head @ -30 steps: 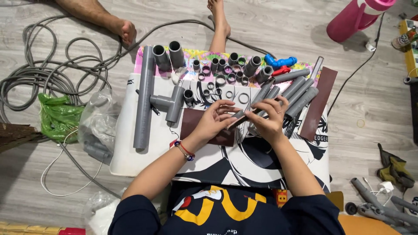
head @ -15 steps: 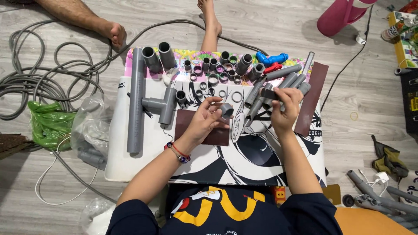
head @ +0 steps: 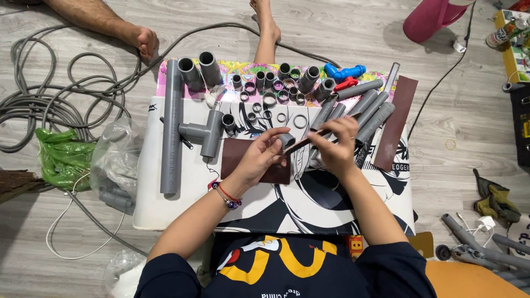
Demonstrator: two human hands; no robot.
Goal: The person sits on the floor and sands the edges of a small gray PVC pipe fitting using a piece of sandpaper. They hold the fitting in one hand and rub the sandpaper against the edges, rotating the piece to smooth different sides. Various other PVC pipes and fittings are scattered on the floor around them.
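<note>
A low white table (head: 165,212) carries rows of grey pipes (head: 171,127) and rings. Above a brown sandpaper sheet (head: 237,154), the left hand (head: 264,154) pinches a short grey fitting (head: 287,140). The right hand (head: 335,144), just beside it, grips a thin brown strip (head: 302,144) whose length slants down-left to the fitting. The fingers hide most of the fitting, so contact is unclear.
</note>
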